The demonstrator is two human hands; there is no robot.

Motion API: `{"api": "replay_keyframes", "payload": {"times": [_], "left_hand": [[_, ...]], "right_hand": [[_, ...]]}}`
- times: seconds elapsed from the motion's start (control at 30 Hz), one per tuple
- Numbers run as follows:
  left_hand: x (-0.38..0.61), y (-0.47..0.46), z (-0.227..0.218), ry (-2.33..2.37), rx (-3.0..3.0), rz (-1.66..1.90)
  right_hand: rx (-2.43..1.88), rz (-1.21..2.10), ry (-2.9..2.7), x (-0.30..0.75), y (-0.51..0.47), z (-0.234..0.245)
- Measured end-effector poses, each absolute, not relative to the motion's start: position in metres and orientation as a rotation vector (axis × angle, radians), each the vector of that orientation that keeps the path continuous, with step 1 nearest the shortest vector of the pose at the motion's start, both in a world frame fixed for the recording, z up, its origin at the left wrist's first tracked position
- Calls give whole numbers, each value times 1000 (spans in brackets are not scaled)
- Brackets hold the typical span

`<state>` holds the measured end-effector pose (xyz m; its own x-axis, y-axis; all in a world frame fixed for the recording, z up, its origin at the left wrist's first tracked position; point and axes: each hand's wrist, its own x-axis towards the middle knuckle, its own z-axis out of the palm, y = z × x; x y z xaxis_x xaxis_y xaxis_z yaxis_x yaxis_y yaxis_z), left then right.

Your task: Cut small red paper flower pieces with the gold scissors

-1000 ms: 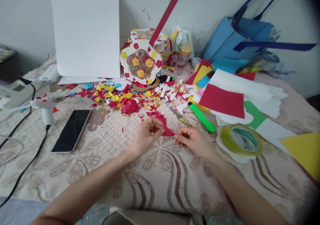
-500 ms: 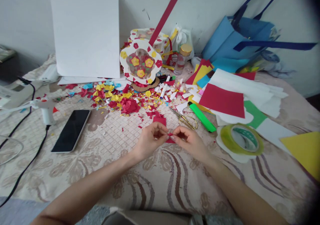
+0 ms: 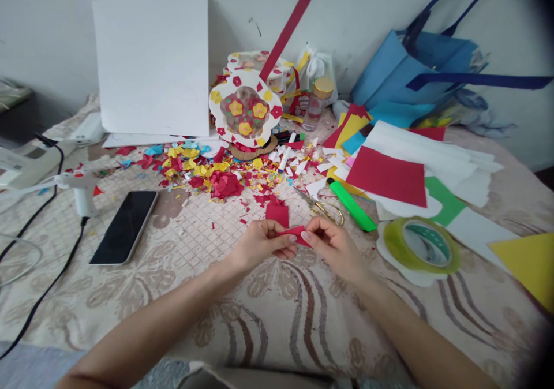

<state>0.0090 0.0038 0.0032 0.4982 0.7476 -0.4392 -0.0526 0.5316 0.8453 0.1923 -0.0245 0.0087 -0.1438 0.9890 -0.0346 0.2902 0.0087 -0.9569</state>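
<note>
A small piece of red paper (image 3: 298,234) is stretched between my two hands above the tablecloth. My left hand (image 3: 265,240) pinches its left end, and my right hand (image 3: 332,245) pinches the right end between thumb and fingers. Just beyond them lies a red paper square (image 3: 277,214). Gold-handled scissors (image 3: 325,210) rest behind my right hand, beside a green utility knife (image 3: 352,205). Part of the held paper is covered by my fingers.
Coloured paper scraps (image 3: 227,184) spread before a flower-shaped lantern (image 3: 244,109) and a white board (image 3: 151,66). A phone (image 3: 124,227) and glue gun (image 3: 82,193) lie left. Tape (image 3: 392,245), paper sheets (image 3: 389,175) and a blue bag (image 3: 381,66) are right.
The red paper has turned up flatter between my fingers, showing more of its face. My hands have shifted slightly, uncovering more of the red square behind. The camera view has shifted a little.
</note>
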Motion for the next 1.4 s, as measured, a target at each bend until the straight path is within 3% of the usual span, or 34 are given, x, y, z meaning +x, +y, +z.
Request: {"api": "replay_keyframes", "payload": {"times": [1.0, 1.13, 1.3, 1.4], "left_hand": [[3, 10, 5, 919, 1075, 505], [3, 12, 6, 894, 1072, 523], [0, 17, 8, 843, 890, 389], [-1, 16, 9, 836, 844, 332]], "right_hand": [[-1354, 1355, -1665, 200, -19, 8], [-1365, 1178, -1779, 203, -17, 11], [-1193, 593, -2021, 204, -16, 8], [-1135, 436, -2018, 204, -16, 7]]}}
